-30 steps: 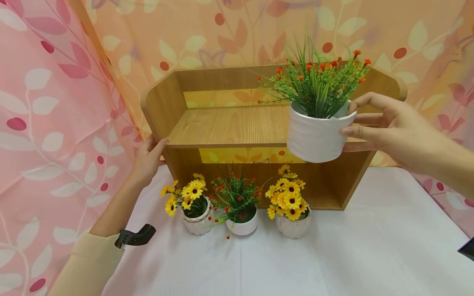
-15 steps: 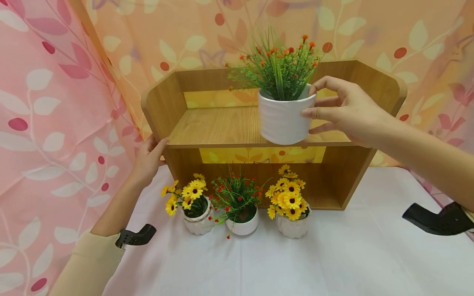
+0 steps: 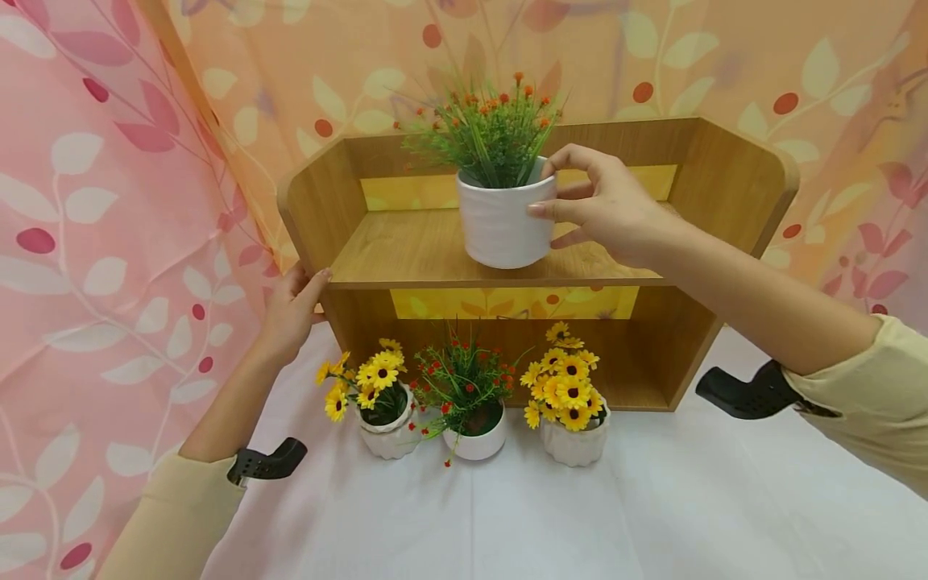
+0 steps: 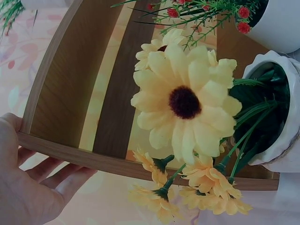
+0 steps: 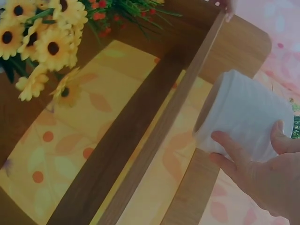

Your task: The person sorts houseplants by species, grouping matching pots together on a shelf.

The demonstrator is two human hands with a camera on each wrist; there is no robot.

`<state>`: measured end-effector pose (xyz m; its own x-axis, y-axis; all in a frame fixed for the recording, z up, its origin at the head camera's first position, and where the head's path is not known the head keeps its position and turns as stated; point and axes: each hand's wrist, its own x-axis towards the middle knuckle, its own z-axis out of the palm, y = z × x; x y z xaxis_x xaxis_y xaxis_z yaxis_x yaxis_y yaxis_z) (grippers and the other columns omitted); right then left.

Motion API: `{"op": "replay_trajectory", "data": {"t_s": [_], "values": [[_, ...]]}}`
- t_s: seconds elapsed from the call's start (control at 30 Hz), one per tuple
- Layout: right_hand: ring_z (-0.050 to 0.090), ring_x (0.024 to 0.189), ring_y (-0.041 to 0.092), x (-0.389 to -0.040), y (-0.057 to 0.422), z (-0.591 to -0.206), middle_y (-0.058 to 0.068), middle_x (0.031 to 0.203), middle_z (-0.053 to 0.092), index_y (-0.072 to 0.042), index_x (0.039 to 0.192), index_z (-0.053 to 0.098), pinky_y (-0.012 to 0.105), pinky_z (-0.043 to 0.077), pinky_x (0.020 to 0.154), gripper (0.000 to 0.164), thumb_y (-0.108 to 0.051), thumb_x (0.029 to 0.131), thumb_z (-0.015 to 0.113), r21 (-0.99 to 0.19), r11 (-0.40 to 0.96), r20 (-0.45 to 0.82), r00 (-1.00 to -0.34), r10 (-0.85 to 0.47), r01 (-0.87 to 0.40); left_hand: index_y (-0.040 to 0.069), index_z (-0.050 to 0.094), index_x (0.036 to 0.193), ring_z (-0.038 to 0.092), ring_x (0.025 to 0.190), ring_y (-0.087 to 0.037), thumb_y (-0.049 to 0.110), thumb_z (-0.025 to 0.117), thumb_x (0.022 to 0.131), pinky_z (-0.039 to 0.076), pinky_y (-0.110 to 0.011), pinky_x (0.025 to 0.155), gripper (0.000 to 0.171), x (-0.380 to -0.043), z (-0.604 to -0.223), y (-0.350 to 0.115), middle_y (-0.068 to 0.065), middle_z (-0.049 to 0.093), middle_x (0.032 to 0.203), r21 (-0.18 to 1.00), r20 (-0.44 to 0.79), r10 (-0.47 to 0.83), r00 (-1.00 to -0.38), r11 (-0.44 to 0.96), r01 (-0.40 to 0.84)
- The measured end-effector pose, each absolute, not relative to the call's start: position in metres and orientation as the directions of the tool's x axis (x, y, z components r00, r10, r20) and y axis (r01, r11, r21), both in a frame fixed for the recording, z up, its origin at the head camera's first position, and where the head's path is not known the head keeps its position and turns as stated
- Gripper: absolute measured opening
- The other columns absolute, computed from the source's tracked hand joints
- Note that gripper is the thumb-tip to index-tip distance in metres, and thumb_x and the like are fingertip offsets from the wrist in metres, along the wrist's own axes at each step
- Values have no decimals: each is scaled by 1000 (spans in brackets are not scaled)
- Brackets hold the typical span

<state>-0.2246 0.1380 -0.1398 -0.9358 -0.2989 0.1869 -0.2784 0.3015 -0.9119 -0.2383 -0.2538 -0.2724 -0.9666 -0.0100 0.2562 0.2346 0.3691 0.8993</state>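
Observation:
My right hand point(image 3: 605, 205) pinches the rim and side of a white pot point(image 3: 505, 225) holding a grassy plant with orange-red flowers point(image 3: 493, 133). In the head view the pot is upright over the upper board of a wooden shelf point(image 3: 406, 246); the right wrist view shows its underside point(image 5: 208, 110) apart from the board. My left hand point(image 3: 290, 310) grips the shelf's left side panel, thumb at the front edge and fingers on the outer face point(image 4: 51, 173). Yellow-flowered pots point(image 3: 389, 431) point(image 3: 575, 443) flank a red-flowered pot point(image 3: 474, 439) before the lower compartment.
The two-tier shelf stands on a white-clothed table point(image 3: 464, 524). Patterned curtains hang behind point(image 3: 507, 32) and at the left point(image 3: 109, 322). The shelf's raised right side panel point(image 3: 739, 177) stands beyond my right forearm.
My right hand has carried the potted plant leftward and back, from the shelf's right front to over the middle of the upper board. The left hand and the three lower pots stay put.

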Motion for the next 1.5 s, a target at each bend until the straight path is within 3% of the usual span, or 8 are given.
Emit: {"op": "replay_trajectory", "data": {"t_s": [0.37,0.67,1.03,1.33,1.5], "values": [[52,141,37,-250,105,-149,8,171,31,-5,122,50,49,65,87,25,-3,102,66,-923,267,194,-934,-299,-277,3,28,166,50,142,-47,38,42,113,47,-63,108,65,-239,-272,-252,-27,44,161,898,260,-2,-966,367,241],[51,142,36,-267,82,-153,4,170,33,-4,120,50,62,58,96,25,0,102,66,-924,227,235,-925,-298,-308,2,27,166,48,143,-48,38,41,113,44,-66,110,66,-239,-273,-252,-27,43,161,900,262,4,-965,360,246],[55,139,33,-284,55,-161,0,171,34,-7,117,50,58,62,90,25,-3,101,69,-916,242,248,-926,-283,-319,4,25,167,48,144,-48,39,42,113,45,-66,109,67,-238,-273,-255,-26,42,162,897,258,-6,-966,373,237],[59,132,32,-287,50,-172,4,168,39,-7,121,51,42,62,73,28,-5,101,70,-917,231,254,-922,-293,-326,3,28,166,50,142,-46,38,41,113,45,-64,110,65,-236,-274,-253,-27,45,160,900,256,-13,-967,368,233],[56,137,33,-285,55,-172,9,165,42,-6,129,51,50,64,85,35,-5,100,71,-916,224,257,-916,-307,-332,2,29,165,50,142,-42,36,41,113,45,-64,111,63,-236,-274,-252,-26,45,159,906,249,-12,-968,355,229]]}}
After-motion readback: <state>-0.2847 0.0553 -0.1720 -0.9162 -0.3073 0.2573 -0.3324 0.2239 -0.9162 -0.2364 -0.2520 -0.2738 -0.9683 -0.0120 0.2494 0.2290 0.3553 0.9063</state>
